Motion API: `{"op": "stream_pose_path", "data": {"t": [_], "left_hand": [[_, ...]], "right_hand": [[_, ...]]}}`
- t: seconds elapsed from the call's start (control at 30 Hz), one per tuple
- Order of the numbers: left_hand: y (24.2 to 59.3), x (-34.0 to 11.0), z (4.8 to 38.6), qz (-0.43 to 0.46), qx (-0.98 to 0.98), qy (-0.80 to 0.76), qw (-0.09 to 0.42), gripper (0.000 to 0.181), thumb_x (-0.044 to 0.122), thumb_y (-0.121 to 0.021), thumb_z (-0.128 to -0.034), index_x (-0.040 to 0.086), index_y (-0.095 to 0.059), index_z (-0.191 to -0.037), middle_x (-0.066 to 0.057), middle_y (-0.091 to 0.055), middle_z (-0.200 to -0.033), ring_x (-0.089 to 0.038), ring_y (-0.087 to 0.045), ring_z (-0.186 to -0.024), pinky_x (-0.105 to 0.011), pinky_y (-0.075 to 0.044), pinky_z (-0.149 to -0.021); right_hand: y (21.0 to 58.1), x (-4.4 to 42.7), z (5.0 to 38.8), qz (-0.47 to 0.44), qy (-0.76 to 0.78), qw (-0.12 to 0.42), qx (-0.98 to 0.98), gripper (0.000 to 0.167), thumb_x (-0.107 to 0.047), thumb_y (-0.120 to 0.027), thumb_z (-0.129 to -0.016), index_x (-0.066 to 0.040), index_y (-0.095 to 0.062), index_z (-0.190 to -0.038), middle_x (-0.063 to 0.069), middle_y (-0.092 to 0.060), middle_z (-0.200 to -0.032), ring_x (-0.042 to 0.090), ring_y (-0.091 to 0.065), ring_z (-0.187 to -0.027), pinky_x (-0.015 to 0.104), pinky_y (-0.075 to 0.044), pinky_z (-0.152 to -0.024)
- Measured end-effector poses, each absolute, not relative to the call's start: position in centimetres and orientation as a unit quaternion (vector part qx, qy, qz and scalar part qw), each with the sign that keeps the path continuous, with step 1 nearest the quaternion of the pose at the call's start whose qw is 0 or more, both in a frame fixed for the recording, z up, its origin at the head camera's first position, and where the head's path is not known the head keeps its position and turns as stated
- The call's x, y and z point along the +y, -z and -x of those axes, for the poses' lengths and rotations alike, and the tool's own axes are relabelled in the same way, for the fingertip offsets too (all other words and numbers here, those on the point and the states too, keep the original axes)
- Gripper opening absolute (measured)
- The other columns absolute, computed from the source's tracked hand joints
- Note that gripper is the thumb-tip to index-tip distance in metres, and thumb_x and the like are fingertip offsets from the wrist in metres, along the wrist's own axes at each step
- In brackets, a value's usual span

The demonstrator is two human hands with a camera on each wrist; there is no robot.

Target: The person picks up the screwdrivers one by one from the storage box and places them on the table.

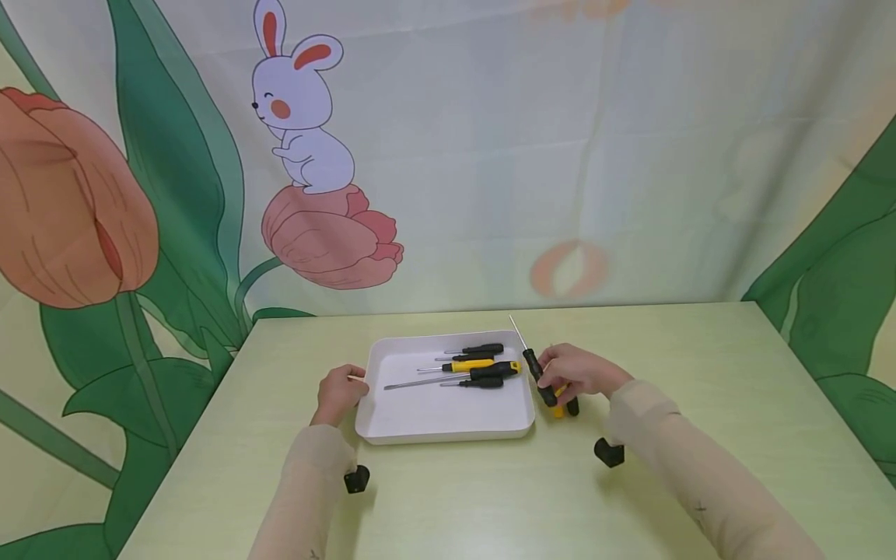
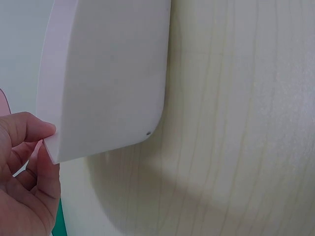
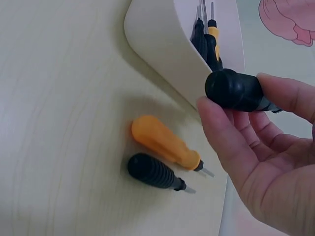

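My left hand (image 1: 341, 395) pinches the left rim of a white tray (image 1: 420, 424) between thumb and fingers; the left wrist view shows the grip at the tray's corner (image 2: 54, 147). Several black or yellow-and-black screwdrivers (image 1: 483, 373) lie inside the tray, shafts pointing left. Just past the tray's right side, my right hand (image 1: 581, 369) holds a black screwdriver (image 1: 537, 367) by its handle, its shaft pointing up and away. Below that hand, a yellow-handled screwdriver (image 3: 165, 142) and a black ribbed-handled screwdriver (image 3: 153, 171) lie side by side on the table.
The pale wood-grain table (image 1: 476, 505) extends around the tray. Behind it hangs a printed cloth (image 1: 490, 155) with a rabbit and tulips. A small black device (image 1: 609, 453) sits below the right wrist, another black device (image 1: 357, 479) by the left wrist.
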State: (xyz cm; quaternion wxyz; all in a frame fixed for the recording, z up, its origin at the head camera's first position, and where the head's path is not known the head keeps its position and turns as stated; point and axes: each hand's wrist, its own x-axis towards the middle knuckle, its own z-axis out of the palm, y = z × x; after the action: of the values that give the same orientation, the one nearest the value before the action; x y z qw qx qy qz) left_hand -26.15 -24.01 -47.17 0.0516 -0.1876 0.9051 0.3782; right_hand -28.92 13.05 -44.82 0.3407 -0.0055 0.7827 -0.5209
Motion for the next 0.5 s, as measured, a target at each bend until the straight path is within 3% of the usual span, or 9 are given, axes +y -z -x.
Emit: {"op": "stream_pose_path", "data": {"t": [0.5], "left_hand": [[47.2,-24.1,26.2,0.187,0.904,-0.38,0.055,0.03,0.008,-0.053,-0.0791,0.002,-0.056,-0.108,-0.015,-0.059,-0.094,-0.019,-0.054,-0.073,-0.022,-0.041,-0.057]], "right_hand": [[45.3,16.0,29.1,-0.035,0.524,0.329,0.784,0.029,-0.002,-0.054,-0.079,0.004,-0.042,-0.104,0.008,-0.055,-0.085,0.019,-0.057,-0.071,0.038,-0.051,-0.069]]}}
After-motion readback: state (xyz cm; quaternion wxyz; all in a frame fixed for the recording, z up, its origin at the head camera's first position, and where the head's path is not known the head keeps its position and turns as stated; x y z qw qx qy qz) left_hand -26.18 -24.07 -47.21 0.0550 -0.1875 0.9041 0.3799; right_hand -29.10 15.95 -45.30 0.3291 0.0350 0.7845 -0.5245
